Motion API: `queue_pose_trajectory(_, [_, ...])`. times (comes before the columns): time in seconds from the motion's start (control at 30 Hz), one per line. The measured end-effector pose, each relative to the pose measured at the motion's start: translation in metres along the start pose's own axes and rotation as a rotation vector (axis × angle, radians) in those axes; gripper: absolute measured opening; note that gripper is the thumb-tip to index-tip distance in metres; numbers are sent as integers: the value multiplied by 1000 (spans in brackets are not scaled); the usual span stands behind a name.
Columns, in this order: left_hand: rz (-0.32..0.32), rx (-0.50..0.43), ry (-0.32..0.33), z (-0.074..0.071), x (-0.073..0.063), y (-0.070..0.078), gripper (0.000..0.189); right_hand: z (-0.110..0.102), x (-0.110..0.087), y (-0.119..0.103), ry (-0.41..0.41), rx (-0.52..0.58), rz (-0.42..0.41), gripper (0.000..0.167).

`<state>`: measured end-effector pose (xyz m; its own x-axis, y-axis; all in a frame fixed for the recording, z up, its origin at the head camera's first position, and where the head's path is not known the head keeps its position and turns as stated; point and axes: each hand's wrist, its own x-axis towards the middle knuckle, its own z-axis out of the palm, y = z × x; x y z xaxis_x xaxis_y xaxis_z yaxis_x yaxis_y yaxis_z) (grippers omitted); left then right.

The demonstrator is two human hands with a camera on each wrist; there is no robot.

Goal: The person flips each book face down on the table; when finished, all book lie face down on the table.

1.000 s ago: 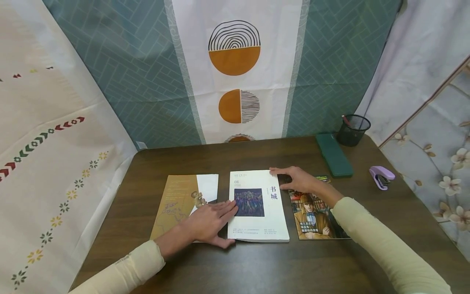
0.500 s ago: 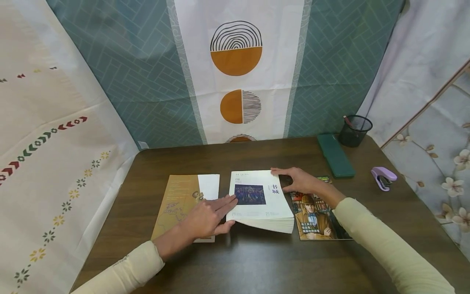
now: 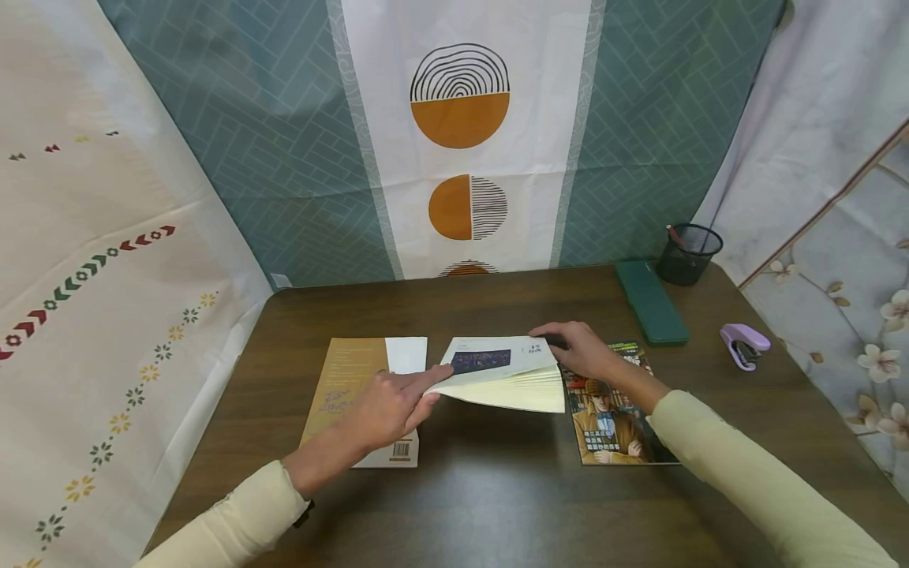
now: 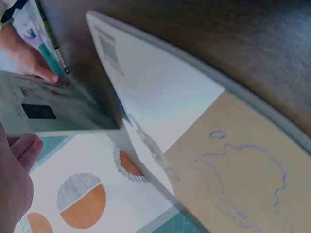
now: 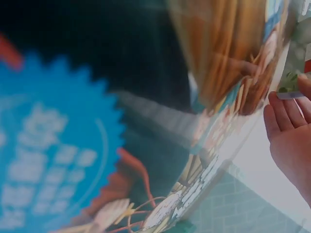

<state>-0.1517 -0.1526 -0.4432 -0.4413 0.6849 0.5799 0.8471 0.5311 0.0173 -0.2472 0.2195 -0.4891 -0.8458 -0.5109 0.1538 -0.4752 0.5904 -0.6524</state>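
A white-covered book (image 3: 521, 359) with a dark picture is raised at its near side, its page edges facing me. My left hand (image 3: 394, 406) pinches the book's left edge, fingers on the cover and thumb lower down. At the far right corner my right hand (image 3: 582, 351) grips the book's edge; the right wrist view shows the fingers of that hand (image 5: 294, 136) at a thin edge. Under my left forearm lies a brown and white booklet (image 3: 408, 355) with a barcode. Beneath my right forearm is a magazine (image 3: 604, 430) with a figure in a cap.
A dark green case (image 3: 652, 304) lies at the back right of the brown table (image 3: 497, 505). Beside it stands a black mesh pen cup (image 3: 687, 256). A purple stapler (image 3: 746, 345) sits near the table's right edge. Patterned cloths hang around the table.
The book's near side has risen from the table, tilting the cover away from me. My left hand has moved up with its left edge; my right hand stays at the right edge.
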Motion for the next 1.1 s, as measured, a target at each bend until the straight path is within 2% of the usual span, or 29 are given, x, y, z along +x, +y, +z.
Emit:
queue_pose_trajectory(0.2, [5,-40,52,-14,6,-2,54,-6,-9,-6,61,65,50,28])
queue_pose_trajectory(0.43, [20,-30,134,-28,14,-3,45,-12,-19,-13,86,60,69,27])
queue_pose_trajectory(0.63, [-6,-74,187,-39,19,-2,38,-14,-27,-16,117,22,59,24])
queue_pose_trajectory(0.9, [-42,-156,273,-44,23,-4,35,-17,-36,-21,171,14,43,11])
queue_pose_trajectory(1.1, [-87,-191,281,-50,25,-5,37,-23,-45,-28,181,46,68,11])
